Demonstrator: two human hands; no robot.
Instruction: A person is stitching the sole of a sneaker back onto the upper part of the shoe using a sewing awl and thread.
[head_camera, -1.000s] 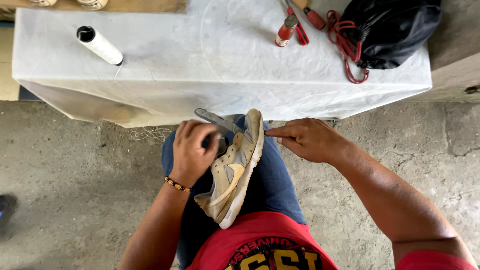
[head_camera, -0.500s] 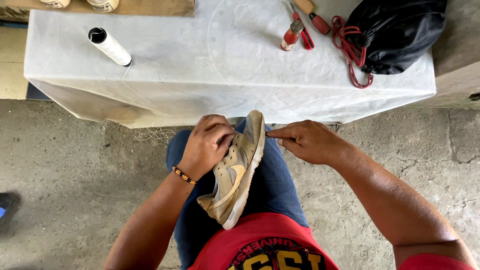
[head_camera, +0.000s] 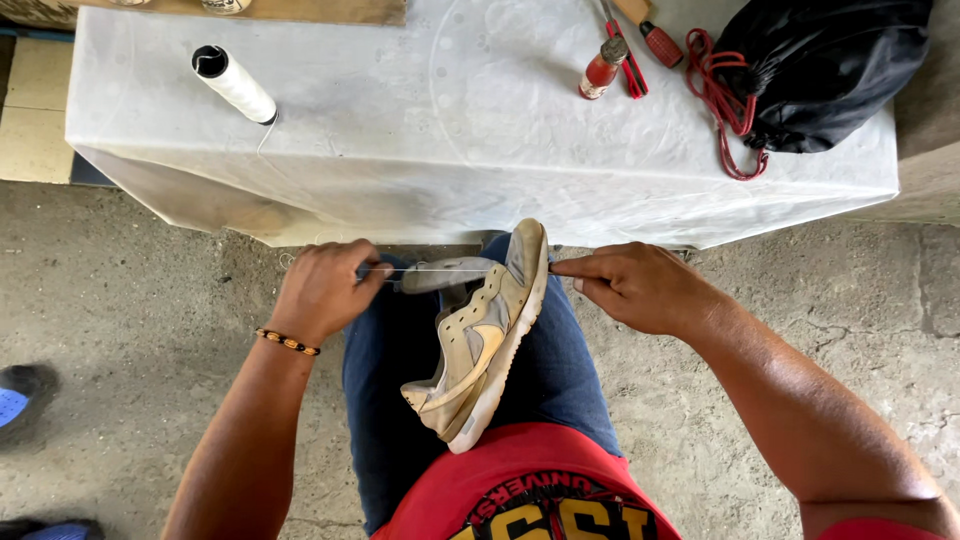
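Note:
A worn beige sneaker lies on its side across my lap, sole to the right, toe pointing away from me. My left hand sits left of the shoe with fingers pinched on a thin thread stretched taut toward the shoe's tongue. My right hand is at the right side of the toe, fingertips pinched against the sole edge, apparently on the thread's other end. A white spool of thread lies on the table, a strand hanging off its edge.
A table under white cloth stands in front of my knees. On it are a small red bottle, red-handled tools, a red cord and a black bag. Concrete floor lies around; someone's blue shoe at left.
My left hand has moved left, away from the shoe, drawing the thread out taut. The right hand stays pinched at the toe.

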